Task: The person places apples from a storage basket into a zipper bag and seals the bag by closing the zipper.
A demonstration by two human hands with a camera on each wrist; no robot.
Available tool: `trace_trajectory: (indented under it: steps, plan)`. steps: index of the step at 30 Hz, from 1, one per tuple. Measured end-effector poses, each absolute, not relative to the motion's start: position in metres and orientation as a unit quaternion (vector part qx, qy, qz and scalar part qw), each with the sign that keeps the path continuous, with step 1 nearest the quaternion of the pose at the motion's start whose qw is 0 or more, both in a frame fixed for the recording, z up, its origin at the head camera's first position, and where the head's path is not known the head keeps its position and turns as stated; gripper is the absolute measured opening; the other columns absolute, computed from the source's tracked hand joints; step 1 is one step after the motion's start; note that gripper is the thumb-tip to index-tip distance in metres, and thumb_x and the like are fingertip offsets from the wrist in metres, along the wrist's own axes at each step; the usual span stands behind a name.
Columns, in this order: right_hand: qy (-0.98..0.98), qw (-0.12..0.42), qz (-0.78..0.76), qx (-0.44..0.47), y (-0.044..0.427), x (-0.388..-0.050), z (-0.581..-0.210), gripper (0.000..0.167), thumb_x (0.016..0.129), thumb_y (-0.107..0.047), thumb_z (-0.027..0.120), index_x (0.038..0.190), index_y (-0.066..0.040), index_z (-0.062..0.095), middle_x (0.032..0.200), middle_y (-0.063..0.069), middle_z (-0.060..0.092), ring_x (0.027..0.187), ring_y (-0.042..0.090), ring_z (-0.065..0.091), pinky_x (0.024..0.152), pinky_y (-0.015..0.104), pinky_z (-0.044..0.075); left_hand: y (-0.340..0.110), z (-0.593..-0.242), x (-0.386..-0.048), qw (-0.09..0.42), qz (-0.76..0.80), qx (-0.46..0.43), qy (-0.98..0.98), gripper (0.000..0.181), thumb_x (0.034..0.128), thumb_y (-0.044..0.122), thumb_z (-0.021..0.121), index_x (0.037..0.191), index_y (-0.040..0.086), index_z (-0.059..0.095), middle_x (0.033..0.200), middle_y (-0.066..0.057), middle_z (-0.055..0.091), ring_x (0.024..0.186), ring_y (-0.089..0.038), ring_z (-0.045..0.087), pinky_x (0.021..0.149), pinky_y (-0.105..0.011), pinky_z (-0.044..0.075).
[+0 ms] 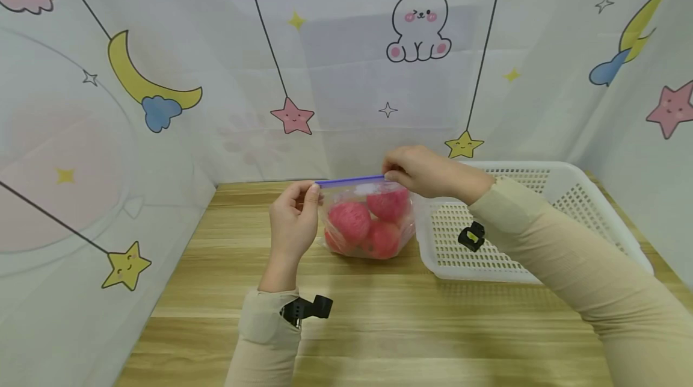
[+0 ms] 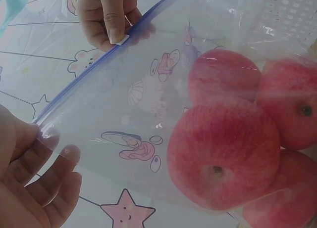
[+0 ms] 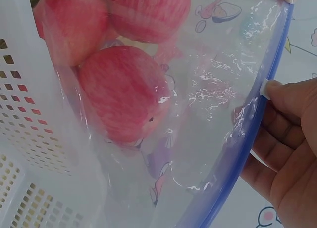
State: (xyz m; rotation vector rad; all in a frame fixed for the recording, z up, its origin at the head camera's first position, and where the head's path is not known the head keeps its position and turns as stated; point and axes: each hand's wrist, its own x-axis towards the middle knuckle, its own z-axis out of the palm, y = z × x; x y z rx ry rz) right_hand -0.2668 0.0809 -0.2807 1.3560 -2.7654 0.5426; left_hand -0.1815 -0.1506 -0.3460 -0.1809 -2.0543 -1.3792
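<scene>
A clear slider zip bag (image 1: 353,190) with a blue zip edge (image 3: 237,174) holds several red apples (image 1: 349,222). My left hand (image 1: 293,221) pinches the bag's left top corner between thumb and forefinger; its other fingers curl loosely in the left wrist view. My right hand (image 1: 425,171) is farther right along the zip. Its thumb and fingers pinch the small white slider (image 3: 265,89) on the blue edge. Printed cartoon figures (image 2: 133,145) show on the plastic. The bag's bottom is down at the tabletop, and its top is drawn fairly straight between both hands.
A white perforated plastic basket (image 1: 428,248) stands on the wooden table (image 1: 357,327), right beside the bag and beneath my right forearm. Behind the table hangs a pale curtain (image 1: 352,74) printed with stars, moons and rabbits.
</scene>
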Motion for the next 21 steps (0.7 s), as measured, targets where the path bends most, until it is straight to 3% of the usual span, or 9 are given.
trace_trajectory:
  steps: [21]
  plan:
    - [-0.887, 0.018, 0.166, 0.431, 0.0890, -0.2680, -0.2816, 0.010, 0.095, -0.011, 0.056, 0.095, -0.003, 0.063, 0.089, 0.007, 0.066, 0.082, 0.020, 0.059, 0.076, 0.037, 0.051, -0.1513, -0.3473, -0.1818, 0.320, -0.531, -0.065, -0.782, 0.020, 0.0954, 0.012, 0.056, 0.092, -0.004, 0.067, 0.077, -0.018, 0.068, 0.070, -0.026, 0.063, 0.057, -0.016, 0.045]
